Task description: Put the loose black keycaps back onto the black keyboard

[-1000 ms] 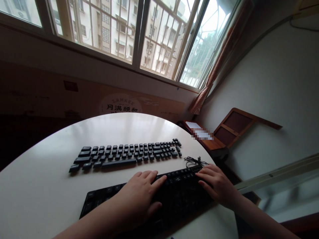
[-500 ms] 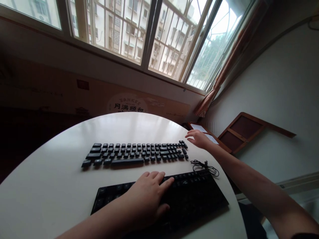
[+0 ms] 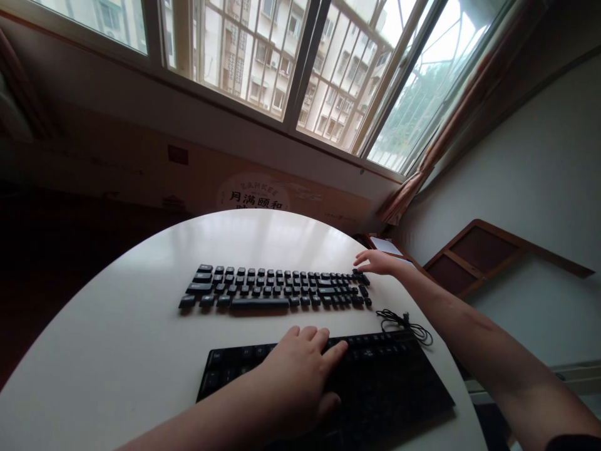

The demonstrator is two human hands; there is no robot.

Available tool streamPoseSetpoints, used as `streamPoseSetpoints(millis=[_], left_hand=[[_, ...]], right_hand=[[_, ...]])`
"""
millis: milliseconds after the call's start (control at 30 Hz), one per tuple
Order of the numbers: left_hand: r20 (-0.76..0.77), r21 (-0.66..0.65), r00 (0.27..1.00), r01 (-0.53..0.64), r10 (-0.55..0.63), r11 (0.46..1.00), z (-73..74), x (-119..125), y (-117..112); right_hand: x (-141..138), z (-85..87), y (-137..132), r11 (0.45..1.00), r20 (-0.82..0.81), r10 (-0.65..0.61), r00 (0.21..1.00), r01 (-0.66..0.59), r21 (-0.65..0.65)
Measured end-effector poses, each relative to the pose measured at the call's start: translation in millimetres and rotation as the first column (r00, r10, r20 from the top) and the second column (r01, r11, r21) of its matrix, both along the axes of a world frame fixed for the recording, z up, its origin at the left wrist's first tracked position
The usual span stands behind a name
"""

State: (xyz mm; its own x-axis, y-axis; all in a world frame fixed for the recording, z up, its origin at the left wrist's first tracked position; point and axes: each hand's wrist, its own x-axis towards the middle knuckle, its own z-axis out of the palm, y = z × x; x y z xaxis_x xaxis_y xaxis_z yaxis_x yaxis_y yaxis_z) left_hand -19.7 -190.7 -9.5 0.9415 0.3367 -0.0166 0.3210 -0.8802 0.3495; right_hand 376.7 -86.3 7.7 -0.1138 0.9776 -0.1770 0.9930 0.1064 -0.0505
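My left hand (image 3: 303, 369) lies with its fingers spread on a black keyboard (image 3: 389, 388) whose near part shows no keycaps; a row of keys runs along its far edge. On the white table beyond it stand loose black keycaps (image 3: 263, 290), laid out in rows like a keyboard, with a long space bar keycap (image 3: 260, 303) at the front. My right hand (image 3: 375, 262) reaches to the right end of these rows, fingers a little apart, fingertips at the small keycaps there. Whether they touch a keycap is not clear.
A coiled black cable (image 3: 406, 327) lies behind the keyboard's right corner. The round white table (image 3: 117, 338) curves off at the left, back and right. Behind it are a barred window (image 3: 253, 59), a printed board (image 3: 256, 194) and brown wooden furniture (image 3: 479, 254) with papers.
My right hand has come down from beyond the right end of the rows to the keycaps there. My left hand stays on the keyboard. The view has shifted slightly left.
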Motion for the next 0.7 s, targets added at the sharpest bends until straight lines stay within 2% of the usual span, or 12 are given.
streamPoseSetpoints(millis=[167, 367, 533, 700], left_hand=[[0.014, -0.001, 1.0, -0.006, 0.006, 1.0, 0.9, 0, 0], [0.036, 0.009, 0.999, 0.001, -0.002, 1.0, -3.4, 0, 1], [0.025, 0.023, 1.0, 0.001, -0.002, 1.0, -4.1, 2, 2], [-0.006, 0.046, 1.0, 0.006, -0.006, 0.999, 0.8, 3, 2]], right_hand=[[-6, -4.6, 0, 1.0, -0.013, 0.009, 1.0, -0.009, -0.004], [-17, -10.1, 5, 0.997, -0.023, 0.026, 0.999, -0.025, 0.072], [-16, 8.5, -11, 0.981, -0.062, 0.085, 0.995, -0.072, 0.179], [-10, 36.3, -63, 0.968, -0.136, 0.16, 0.978, -0.128, 0.215]])
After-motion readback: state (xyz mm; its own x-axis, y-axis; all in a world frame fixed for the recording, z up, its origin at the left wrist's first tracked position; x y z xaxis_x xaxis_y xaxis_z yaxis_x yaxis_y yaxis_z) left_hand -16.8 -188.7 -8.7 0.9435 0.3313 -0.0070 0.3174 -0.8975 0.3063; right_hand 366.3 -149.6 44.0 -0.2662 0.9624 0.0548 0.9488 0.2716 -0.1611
